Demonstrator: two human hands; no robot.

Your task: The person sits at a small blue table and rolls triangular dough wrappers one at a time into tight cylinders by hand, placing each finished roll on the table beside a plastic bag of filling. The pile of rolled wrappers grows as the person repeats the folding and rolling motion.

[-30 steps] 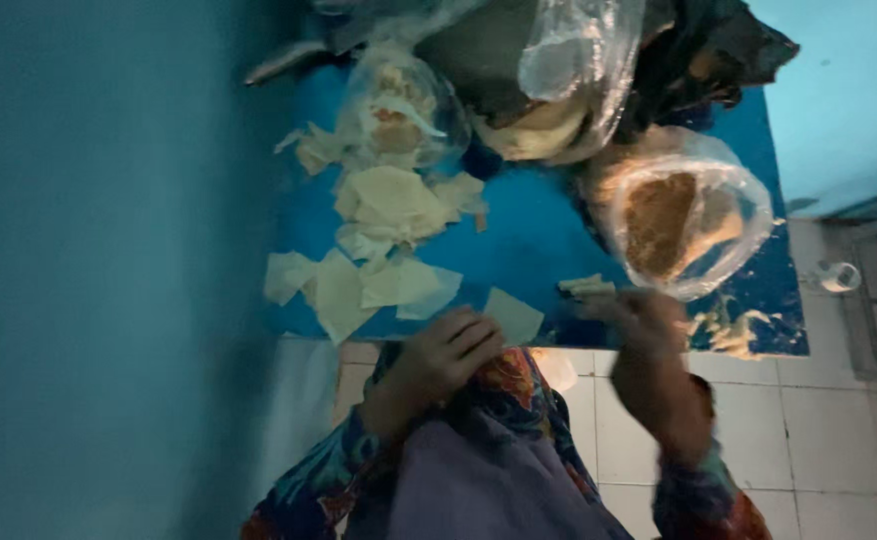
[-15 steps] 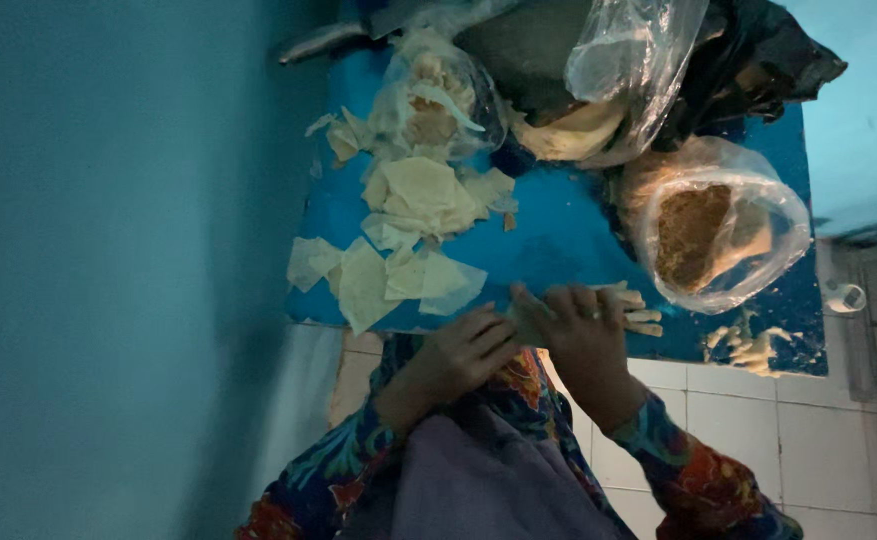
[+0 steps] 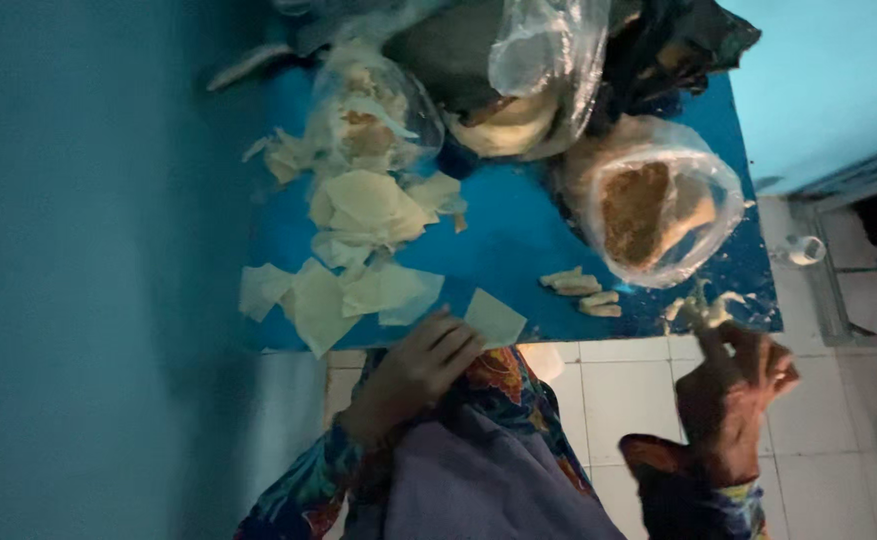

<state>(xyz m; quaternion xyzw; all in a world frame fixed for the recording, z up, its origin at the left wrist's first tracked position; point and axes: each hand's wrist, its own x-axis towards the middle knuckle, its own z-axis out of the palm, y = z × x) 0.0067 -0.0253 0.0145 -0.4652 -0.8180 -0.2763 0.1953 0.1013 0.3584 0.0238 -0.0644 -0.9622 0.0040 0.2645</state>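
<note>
While the left hand (image 3: 413,375) rests at the near edge of the blue table (image 3: 503,235), its fingers lie loosely curled with the fingertips touching a single pale square dough wrapper (image 3: 494,317); whether they pinch it or only press on it I cannot tell. That wrapper sits at the very edge of the blue table, partly overhanging toward the white tiled floor (image 3: 618,400), so a slight drag could pull it off, and thin dough of this kind probably tears or creases if tugged by one corner.

Off the blue table's near right corner, the right hand (image 3: 733,385) is raised with its fingers bunched around a small pale scrap of dough (image 3: 703,310), which looks sticky and may cling to the fingers instead of releasing cleanly. Four small folded pieces (image 3: 580,290) lie on the blue table just left of that hand, below the open plastic bag of brown filling (image 3: 653,215); a careless sweep could knock them over the edge. More loose wrappers (image 3: 343,290) are heaped on the blue table left of the single one, overlapping, and may stick together.
</note>
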